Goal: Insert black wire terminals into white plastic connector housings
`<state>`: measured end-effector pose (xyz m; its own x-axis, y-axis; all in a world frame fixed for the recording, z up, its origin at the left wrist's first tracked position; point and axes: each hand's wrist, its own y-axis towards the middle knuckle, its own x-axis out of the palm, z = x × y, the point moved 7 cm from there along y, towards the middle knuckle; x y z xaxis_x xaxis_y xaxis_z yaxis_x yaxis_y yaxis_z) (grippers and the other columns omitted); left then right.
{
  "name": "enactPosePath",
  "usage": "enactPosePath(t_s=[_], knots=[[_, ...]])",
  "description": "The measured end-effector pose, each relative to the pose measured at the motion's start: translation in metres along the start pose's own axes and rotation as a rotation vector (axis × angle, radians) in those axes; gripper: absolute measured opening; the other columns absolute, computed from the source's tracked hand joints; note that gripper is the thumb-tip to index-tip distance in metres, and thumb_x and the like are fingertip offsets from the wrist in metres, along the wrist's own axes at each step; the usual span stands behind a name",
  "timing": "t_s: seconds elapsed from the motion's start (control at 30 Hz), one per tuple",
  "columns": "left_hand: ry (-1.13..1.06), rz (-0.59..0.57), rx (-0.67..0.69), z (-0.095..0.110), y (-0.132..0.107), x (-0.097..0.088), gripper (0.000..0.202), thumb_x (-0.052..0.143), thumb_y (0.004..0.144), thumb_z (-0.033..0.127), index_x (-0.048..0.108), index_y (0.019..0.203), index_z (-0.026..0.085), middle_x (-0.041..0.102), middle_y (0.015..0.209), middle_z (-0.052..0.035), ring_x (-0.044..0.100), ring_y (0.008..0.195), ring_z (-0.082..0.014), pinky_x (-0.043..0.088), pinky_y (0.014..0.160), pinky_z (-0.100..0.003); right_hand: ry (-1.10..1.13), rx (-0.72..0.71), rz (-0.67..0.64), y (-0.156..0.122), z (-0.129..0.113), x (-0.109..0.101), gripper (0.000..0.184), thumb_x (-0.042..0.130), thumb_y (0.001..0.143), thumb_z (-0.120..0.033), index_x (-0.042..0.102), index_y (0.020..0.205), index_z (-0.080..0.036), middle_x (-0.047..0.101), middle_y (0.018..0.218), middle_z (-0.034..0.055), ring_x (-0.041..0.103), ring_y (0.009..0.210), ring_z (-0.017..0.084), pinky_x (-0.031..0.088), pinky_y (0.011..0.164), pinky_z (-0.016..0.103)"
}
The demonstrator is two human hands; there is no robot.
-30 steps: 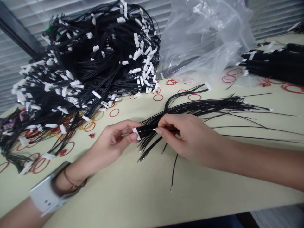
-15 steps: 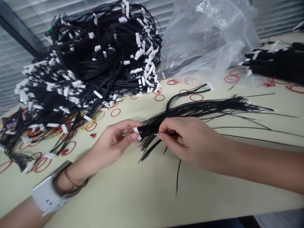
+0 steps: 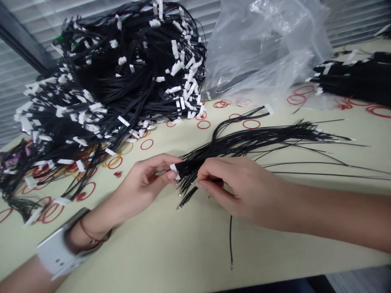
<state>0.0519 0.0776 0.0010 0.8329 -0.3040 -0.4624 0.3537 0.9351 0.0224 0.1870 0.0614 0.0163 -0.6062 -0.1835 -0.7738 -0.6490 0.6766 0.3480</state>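
Note:
My left hand pinches a white connector between thumb and fingers, with black wires running out of it to the right. Close by, my right hand is closed in a pinch on a thin black wire, whose small metal tip shows at the fingertips. One black wire hangs down below that hand, its terminal end on the table. Beneath and behind both hands lies a loose bundle of black wires with metal terminals. Another white connector with wires attached rests above this bundle.
A large heap of black cables with white connectors fills the back left. Behind the bundle stands a clear plastic bag. More black cables lie at the far right. Red rubber bands are scattered over the table.
My right hand has moved slightly down and left with the wire tip, a little lower beside the connector. The hanging wire has shifted downward. My left hand keeps its hold.

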Motion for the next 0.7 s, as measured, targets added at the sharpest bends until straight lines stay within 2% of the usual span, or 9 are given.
enactPosePath(t_s=[0.27,0.53,0.7], knots=[[0.036,0.013,0.004,0.001,-0.002,0.000,0.017,0.055,0.077,0.015,0.059,0.094,0.018,0.058,0.065,0.0025,0.051,0.060,-0.0092,0.041,0.053,-0.017,-0.120,0.075,0.161,0.000,0.011,-0.009,0.012,0.043,0.083,-0.018,0.050,0.075,-0.015,0.051,0.063,-0.0039,0.039,0.051,0.005,0.027,0.049,0.020],[-0.005,0.007,-0.018,0.003,-0.003,0.004,0.018,0.056,0.076,0.014,0.059,0.093,0.017,0.056,0.062,0.0032,0.050,0.058,-0.0088,0.041,0.051,-0.017,-0.117,0.036,0.122,0.001,0.005,0.003,0.017,0.037,0.087,-0.021,0.051,0.081,-0.012,0.055,0.074,0.0009,0.047,0.061,0.009,0.032,0.055,0.023],[-0.046,0.038,-0.051,0.005,-0.005,0.005,0.014,0.059,0.075,0.015,0.060,0.089,0.017,0.056,0.061,0.0032,0.049,0.054,-0.0087,0.039,0.048,-0.017,-0.176,0.021,0.117,0.001,0.006,0.009,0.022,0.033,0.089,-0.022,0.051,0.081,-0.012,0.054,0.073,0.0026,0.048,0.064,0.011,0.033,0.056,0.025]])
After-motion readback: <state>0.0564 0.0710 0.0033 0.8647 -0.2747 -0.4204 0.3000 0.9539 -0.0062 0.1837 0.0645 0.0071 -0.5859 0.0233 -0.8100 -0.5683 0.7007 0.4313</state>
